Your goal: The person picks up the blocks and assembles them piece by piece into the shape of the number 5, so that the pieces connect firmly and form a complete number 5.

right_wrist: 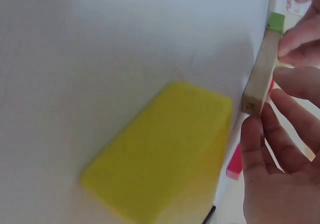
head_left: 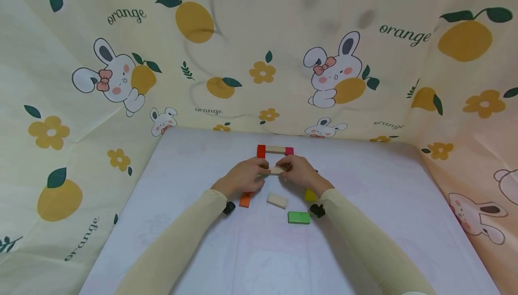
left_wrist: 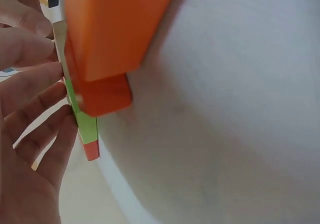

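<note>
Two ends to align, likely | plain wooden block (right_wrist: 262,66) between left hand (head_left: 247,172) and right hand (head_left: 300,172), beside green block (left_wrist: 86,126) | fingers (right_wrist: 251,135) slightly bent, touching; can't tell whether pinching | best nudged evenly.

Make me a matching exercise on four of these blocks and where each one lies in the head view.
Blocks
1. yellow block
2. bright green block
3. orange block
4. farthest wooden block

Places
A. between a red block and a pinkish-red block
B. just on the near side of the left hand
C. just on the near side of the right hand
D. nearest the person of all the blocks

Right pairs: 1-C, 2-D, 3-B, 4-A
</note>
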A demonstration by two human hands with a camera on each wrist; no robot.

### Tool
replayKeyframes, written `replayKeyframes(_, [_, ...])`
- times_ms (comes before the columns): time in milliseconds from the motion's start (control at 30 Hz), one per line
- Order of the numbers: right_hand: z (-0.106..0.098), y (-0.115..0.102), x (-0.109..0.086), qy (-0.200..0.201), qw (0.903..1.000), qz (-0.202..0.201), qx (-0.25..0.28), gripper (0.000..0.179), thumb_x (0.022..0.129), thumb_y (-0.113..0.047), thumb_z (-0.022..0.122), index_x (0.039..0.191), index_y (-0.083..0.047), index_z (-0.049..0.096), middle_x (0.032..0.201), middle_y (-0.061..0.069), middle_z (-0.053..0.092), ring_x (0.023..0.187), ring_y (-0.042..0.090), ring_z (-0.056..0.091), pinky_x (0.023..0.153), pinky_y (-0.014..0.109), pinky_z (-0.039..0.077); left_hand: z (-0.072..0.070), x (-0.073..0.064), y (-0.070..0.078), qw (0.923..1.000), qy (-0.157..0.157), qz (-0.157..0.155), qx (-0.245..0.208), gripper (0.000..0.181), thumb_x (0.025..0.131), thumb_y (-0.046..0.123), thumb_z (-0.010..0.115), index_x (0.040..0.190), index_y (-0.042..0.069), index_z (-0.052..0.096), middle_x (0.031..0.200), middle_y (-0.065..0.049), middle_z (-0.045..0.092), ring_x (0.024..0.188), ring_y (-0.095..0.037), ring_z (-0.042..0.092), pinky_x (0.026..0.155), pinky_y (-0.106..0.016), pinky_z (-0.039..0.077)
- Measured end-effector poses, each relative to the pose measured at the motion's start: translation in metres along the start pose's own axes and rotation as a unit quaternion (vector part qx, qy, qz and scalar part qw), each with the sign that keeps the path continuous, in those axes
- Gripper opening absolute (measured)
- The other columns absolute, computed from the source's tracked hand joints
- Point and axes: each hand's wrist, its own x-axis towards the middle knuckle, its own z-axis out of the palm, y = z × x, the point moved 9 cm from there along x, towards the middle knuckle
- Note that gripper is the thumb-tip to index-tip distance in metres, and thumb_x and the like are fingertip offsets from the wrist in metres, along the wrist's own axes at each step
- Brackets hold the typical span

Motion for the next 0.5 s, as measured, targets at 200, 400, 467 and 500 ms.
replayKeyframes(200, [-0.020, 0.005, -0.005, 0.025, 0.9993, 0.011, 0.025, 0.034, 0.098, -0.011, 0.080, 0.132, -0.010, 0.077, 0.122, 0.003, 0.070, 0.110, 0.028, 0.061, 0.101, 0.044, 0.055, 0.000, 0.000, -0.001, 1.0000, -0.005, 0.001, 0.005, 0.042, 0.104, 0.025, 0.066, 0.144, 0.015, 0.073, 0.148, -0.001, 0.060, 0.135, -0.019, 0.054, 0.114, -0.035, 0.047])
replayKeyframes(400, [-0.047, 0.009, -0.019, 0.058, 0.9980, -0.005, 0.021, 0.037, 0.100, -0.012, 0.077, 0.136, -0.006, 0.074, 0.128, 0.013, 0.071, 0.115, 0.031, 0.061, 0.103, 0.049, 0.053, -0.004, -0.001, 0.001, 1.0000, 0.004, 0.002, -0.007, 0.041, 0.102, 0.023, 0.066, 0.141, 0.013, 0.075, 0.141, 0.000, 0.063, 0.127, -0.018, 0.057, 0.109, -0.034, 0.050])
replayKeyframes(467, [-0.055, 0.011, -0.025, 0.070, 0.9973, -0.012, 0.020, 0.037, 0.100, -0.011, 0.076, 0.137, -0.004, 0.073, 0.131, 0.016, 0.071, 0.116, 0.033, 0.062, 0.102, 0.051, 0.053, -0.004, -0.001, 0.001, 0.9999, 0.005, 0.003, -0.012, 0.040, 0.102, 0.023, 0.067, 0.140, 0.013, 0.075, 0.138, 0.000, 0.064, 0.124, -0.017, 0.058, 0.108, -0.034, 0.050])
replayKeyframes(500, [-0.059, 0.013, -0.029, 0.075, 0.9969, -0.013, 0.019, 0.038, 0.100, -0.011, 0.076, 0.137, -0.003, 0.073, 0.132, 0.018, 0.070, 0.116, 0.033, 0.062, 0.102, 0.051, 0.053, -0.003, -0.001, 0.001, 0.9999, 0.005, 0.003, -0.013, 0.040, 0.102, 0.023, 0.067, 0.139, 0.013, 0.076, 0.137, 0.000, 0.064, 0.123, -0.017, 0.058, 0.107, -0.033, 0.051])
